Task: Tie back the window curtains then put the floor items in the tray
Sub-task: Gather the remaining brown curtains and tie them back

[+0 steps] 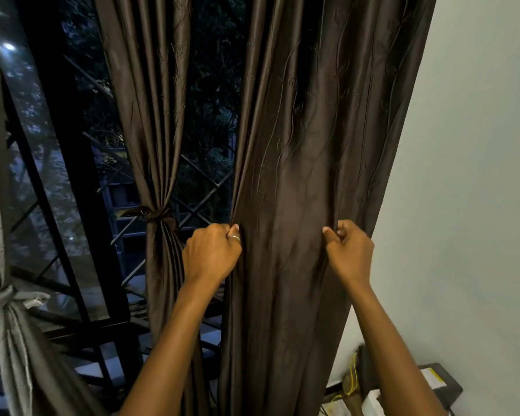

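A wide dark brown curtain [306,139] hangs loose at the right of the window. My left hand [212,253] grips its left edge at about waist height. My right hand [348,250] pinches a fold near its right side, level with the left hand. To the left, a narrower brown curtain [150,115] is gathered and bound with a knotted brown tie [156,219]. A grey curtain [9,331] at the far left is also tied at its middle. No tray or floor items are in view.
Black window bars [57,175] with a diagonal grille stand behind the curtains, with night outside. A pale wall [469,175] is on the right. Low at the right are a dark box [445,385], yellow wires [354,376] and some white items.
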The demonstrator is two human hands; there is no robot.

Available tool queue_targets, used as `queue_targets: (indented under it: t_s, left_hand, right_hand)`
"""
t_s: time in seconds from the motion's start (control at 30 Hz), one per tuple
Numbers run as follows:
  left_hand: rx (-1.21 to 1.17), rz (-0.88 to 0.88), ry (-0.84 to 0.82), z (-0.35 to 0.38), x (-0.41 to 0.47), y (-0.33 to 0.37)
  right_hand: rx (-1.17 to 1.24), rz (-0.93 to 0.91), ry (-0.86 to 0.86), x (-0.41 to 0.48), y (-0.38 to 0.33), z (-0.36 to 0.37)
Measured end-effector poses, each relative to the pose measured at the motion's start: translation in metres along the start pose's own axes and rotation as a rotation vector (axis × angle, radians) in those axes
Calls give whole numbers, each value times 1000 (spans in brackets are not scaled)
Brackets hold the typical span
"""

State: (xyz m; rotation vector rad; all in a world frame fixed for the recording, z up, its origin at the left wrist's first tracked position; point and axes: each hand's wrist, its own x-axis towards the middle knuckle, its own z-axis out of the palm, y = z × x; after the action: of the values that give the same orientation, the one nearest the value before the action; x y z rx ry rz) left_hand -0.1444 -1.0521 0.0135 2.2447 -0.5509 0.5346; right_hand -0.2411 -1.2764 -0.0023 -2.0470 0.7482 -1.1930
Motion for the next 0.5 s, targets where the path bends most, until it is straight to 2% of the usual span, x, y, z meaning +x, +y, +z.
queue_targets:
  t_s: [0.27, 0.5]
  left_hand:
    - [27, 2, -5, -2, 6, -6]
    - [9, 40, 25, -1, -1, -8]
  right_hand:
    - [-45, 28, 23, 8, 11, -9]
    - [6, -51, 45, -22, 6, 0]
